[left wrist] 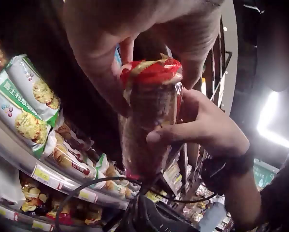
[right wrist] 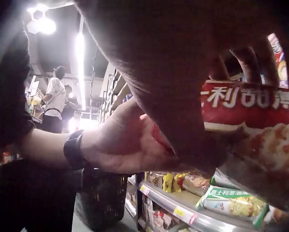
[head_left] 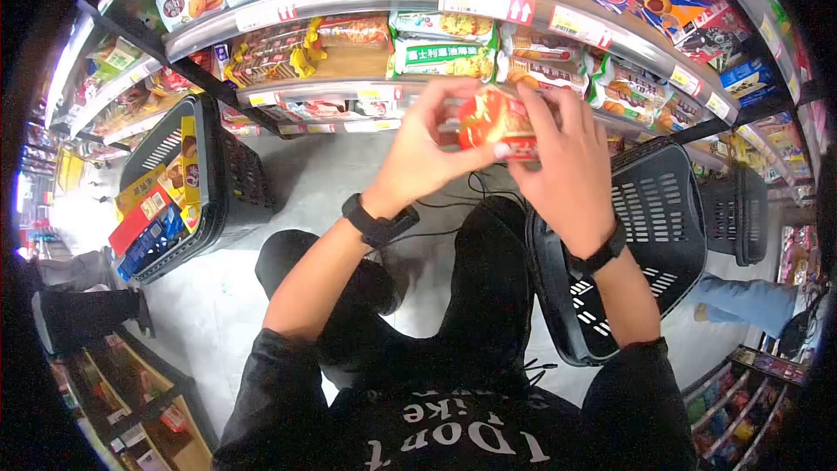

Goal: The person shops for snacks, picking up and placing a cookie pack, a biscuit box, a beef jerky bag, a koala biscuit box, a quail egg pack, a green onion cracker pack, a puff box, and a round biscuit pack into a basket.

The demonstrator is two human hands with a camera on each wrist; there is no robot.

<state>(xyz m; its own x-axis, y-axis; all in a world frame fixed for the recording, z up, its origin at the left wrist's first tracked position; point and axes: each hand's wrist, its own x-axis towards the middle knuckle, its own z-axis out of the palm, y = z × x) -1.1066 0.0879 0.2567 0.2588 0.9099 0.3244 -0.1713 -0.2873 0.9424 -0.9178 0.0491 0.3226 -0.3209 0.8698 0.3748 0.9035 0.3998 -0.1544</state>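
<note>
A red biscuit packet (head_left: 499, 120) is held up in front of the lower shelves, between both hands. My left hand (head_left: 423, 150) grips one end of it, and my right hand (head_left: 568, 179) grips the other. The left wrist view shows the packet's red end and clear side, where rows of round biscuits (left wrist: 151, 104) show through. In that view the right thumb presses the packet's side. White lettering and a biscuit picture appear on the red wrapper (right wrist: 250, 104) in the right wrist view. The fingers hide part of the packet.
Shelves hold white-and-green biscuit packets (head_left: 443, 61), red packets (head_left: 353, 32) and yellow-and-brown ones (head_left: 275, 57). A black basket (head_left: 240, 170) with boxes and packs stands at left. Another black basket (head_left: 645, 201) stands by my right knee. Black cables (head_left: 436, 231) cross the floor. A person's jeans leg (head_left: 741, 301) shows at right.
</note>
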